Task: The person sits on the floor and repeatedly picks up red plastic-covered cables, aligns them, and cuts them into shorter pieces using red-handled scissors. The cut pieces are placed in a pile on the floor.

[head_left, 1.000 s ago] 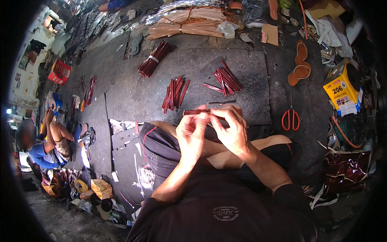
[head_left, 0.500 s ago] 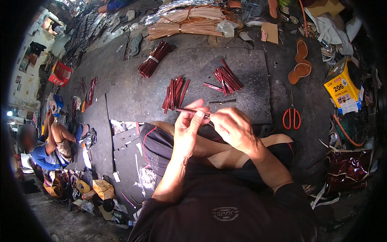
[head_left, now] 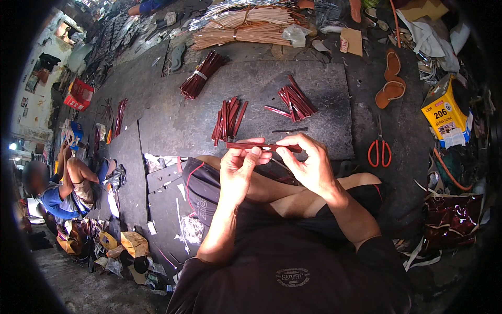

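Nearer to the body than the loose pile of shiny dark-red strips (head_left: pixel 225 122), pinching a flat brownish-red strip (head_left: pixel 239 146) with left hand (head_left: pixel 238 170), thumb against fingers; more to right of pile, pinching it with right hand (head_left: pixel 308 161), thumb against forefinger.

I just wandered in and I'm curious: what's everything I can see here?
Held strip: seemingly one, dark red, centre
Banded bundle: one, dark red, upper centre-left
Loose strip piles: two, dark red, centre
Mat: one, dark, centre
Pale bundled strips: many, tan, top
Scissors: one pair, red-handled, right
Sandals: two, brown, above the scissors
Large container: one, yellow, far right
Box: one, red, upper left
Seated person: one, blue top, far left
Clutter: uncounted, mixed colours, edges
Shirt: one, black, bottom
Left hand: one, bare, centre
Right hand: one, bare, centre
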A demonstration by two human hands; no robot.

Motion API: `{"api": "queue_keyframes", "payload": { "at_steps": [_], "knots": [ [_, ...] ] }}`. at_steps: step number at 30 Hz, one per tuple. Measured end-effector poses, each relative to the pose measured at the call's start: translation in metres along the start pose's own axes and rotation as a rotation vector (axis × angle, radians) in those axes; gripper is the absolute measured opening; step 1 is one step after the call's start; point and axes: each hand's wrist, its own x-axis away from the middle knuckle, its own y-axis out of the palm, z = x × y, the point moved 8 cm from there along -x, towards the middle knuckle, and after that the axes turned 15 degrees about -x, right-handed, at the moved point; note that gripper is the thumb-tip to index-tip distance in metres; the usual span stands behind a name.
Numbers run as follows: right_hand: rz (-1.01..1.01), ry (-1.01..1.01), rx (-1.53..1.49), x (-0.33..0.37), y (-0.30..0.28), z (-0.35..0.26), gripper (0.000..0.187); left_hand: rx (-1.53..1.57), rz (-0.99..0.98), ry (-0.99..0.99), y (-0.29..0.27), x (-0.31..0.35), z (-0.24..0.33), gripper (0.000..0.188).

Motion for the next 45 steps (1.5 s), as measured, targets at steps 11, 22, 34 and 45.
{"api": "queue_keyframes", "payload": {
  "at_steps": [11,22,34,45],
  "knots": [
    [-0.077,-0.339,0.402,0.002,0.01,-0.022,0.019,-0.265,0.07,-0.03,0.008,0.007,0.003,0.02],
    [-0.128,-0.215,0.351,0.008,0.015,-0.007,0.012,-0.525,0.094,-0.024,0.011,0.008,0.017,0.012],
    [-0.123,-0.119,0.179,0.001,0.016,0.007,0.011,-0.327,0.129,-0.025,0.009,0.005,-0.011,0.013],
    [-0.177,0.338,-0.243,0.009,0.015,0.038,0.013,-0.214,0.025,0.173,0.014,0.001,0.001,0.005]
  ]
}}
